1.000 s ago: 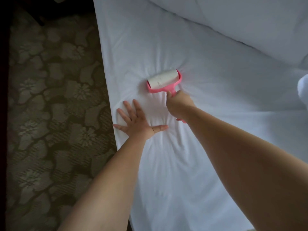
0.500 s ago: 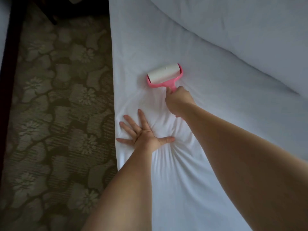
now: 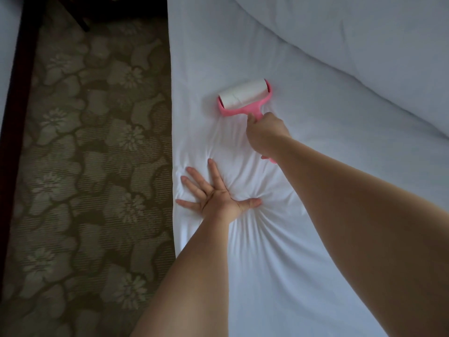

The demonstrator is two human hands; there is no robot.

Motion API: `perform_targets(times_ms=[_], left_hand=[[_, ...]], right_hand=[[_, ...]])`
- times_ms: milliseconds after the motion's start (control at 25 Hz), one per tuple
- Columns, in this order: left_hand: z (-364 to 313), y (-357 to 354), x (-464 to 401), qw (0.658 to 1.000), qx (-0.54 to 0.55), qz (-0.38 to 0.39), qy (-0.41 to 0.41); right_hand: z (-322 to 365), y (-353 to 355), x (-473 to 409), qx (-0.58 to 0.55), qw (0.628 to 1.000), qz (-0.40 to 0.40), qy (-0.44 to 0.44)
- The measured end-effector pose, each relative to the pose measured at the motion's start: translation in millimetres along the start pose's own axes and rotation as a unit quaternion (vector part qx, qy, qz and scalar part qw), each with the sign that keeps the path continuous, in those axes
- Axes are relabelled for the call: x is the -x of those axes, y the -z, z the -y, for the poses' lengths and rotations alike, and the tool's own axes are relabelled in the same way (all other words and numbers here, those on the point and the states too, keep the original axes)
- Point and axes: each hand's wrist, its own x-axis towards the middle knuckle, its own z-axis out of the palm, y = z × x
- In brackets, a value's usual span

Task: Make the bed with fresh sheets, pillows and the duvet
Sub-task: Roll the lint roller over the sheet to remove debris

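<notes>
A white sheet (image 3: pixel 279 276) covers the bed and wrinkles in a star around my left hand (image 3: pixel 215 194), which presses flat on it with fingers spread, close to the bed's left edge. My right hand (image 3: pixel 264 132) grips the pink handle of a lint roller (image 3: pixel 243 98). Its white roll lies on the sheet just beyond my left hand. A white duvet (image 3: pixel 352 45) is bunched across the upper right of the bed.
Dark floral carpet (image 3: pixel 92 166) runs along the left side of the bed. A dark wooden edge (image 3: pixel 14 105) stands at the far left, with another dark piece of furniture at the top.
The lint roller has rolled a little away from me along the sheet while my left hand stays pressed on it. The view has shifted, so the bed edge sits further right.
</notes>
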Motion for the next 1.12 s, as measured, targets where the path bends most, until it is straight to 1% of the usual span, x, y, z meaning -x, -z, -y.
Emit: perform_targets(times_ms=[200, 400, 560, 720, 1120], left_hand=[[6, -4, 2, 0.999, 0.008, -0.018, -0.027], [6, 2, 9, 0.999, 0.005, -0.036, -0.037], [31, -1, 30, 0.993, -0.029, -0.072, -0.093], [56, -41, 69, 0.987, -0.063, -0.087, -0.117], [80, -148, 159, 0.966, -0.177, -0.098, -0.160]], right_hand=[[-26, -5, 24, 0.010, 1.000, -0.015, 0.005], [-60, -4, 71, 0.023, 0.999, -0.022, -0.005], [-104, -6, 125, 0.014, 1.000, -0.007, -0.022], [-145, -8, 173, 0.019, 0.999, 0.001, -0.026], [-251, -24, 274, 0.006, 0.999, -0.002, -0.032]])
